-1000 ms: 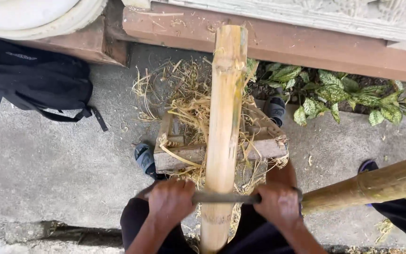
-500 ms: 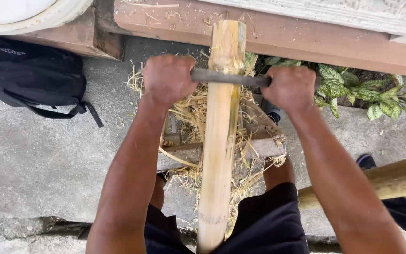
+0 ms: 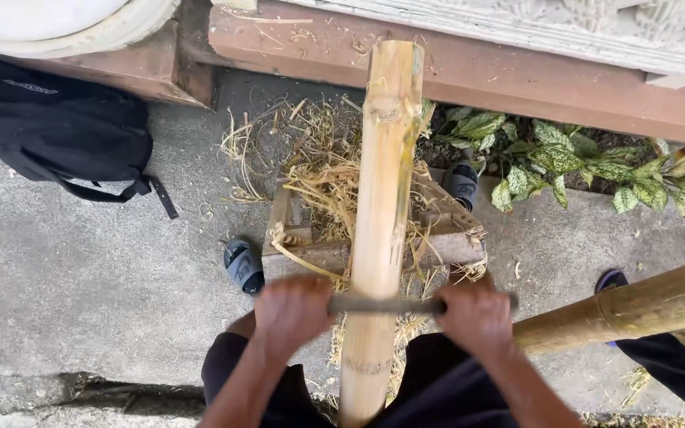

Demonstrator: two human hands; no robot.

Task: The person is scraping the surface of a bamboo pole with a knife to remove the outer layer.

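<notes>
A long pale bamboo pole point(image 3: 382, 182) runs away from me, its far end leaning on a reddish ledge point(image 3: 517, 75). It rests over a low wooden stand point(image 3: 445, 246) covered in bamboo shavings point(image 3: 327, 178). Across the pole lies a dark metal scraping blade point(image 3: 386, 303). My left hand point(image 3: 293, 311) grips its left end and my right hand point(image 3: 477, 315) grips its right end, both close to my body.
A black backpack point(image 3: 57, 131) lies on the concrete at left. Sandalled feet point(image 3: 243, 265) flank the stand. Another thick bamboo pole point(image 3: 636, 305) enters from the right. Green leafy plants point(image 3: 588, 166) grow under the ledge. A white round basin point(image 3: 57, 20) sits top left.
Half a second ago both hands held the blade far up the pole with arms stretched out; now they have drawn it back down the pole toward my body.
</notes>
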